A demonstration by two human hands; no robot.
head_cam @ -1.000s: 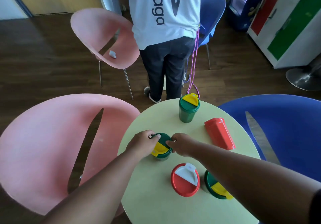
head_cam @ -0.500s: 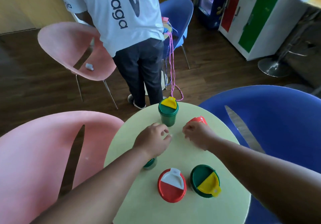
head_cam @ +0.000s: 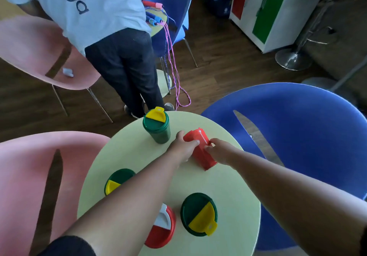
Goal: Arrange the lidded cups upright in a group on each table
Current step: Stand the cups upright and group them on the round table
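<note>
Table [head_cam: 234,188]: round, pale yellow-green top; carries five lidded cups.
Red cup lying down [head_cam: 200,150]: on its side near the table's far right edge, tilted, one end toward the far edge, the other toward the table's middle.
Left hand [head_cam: 183,149]: grip grasping the red cup lying down from its left side, fingers curled over the top of the body.
Right hand [head_cam: 220,152]: grip grasping the same cup from its right side, fingertips on the body.
Far green cup [head_cam: 156,125]: upright at the table's far edge, green lid with yellow flap; just beside the left hand, not touching it as far as I can tell.
Left green cup [head_cam: 117,180]: upright near the left edge, partly hidden by the left forearm.
Near green cup [head_cam: 198,214]: upright toward the near right edge, yellow flap pointing to the near edge.
Red-and-white cup [head_cam: 164,230]: upright at the near edge, just beside the near green cup, partly under the left forearm.
Surroundings: pink chair [head_cam: 29,186] at the table's left, blue chair [head_cam: 297,128] at its right; a second person [head_cam: 111,37] stands beyond the far edge, back turned.
</note>
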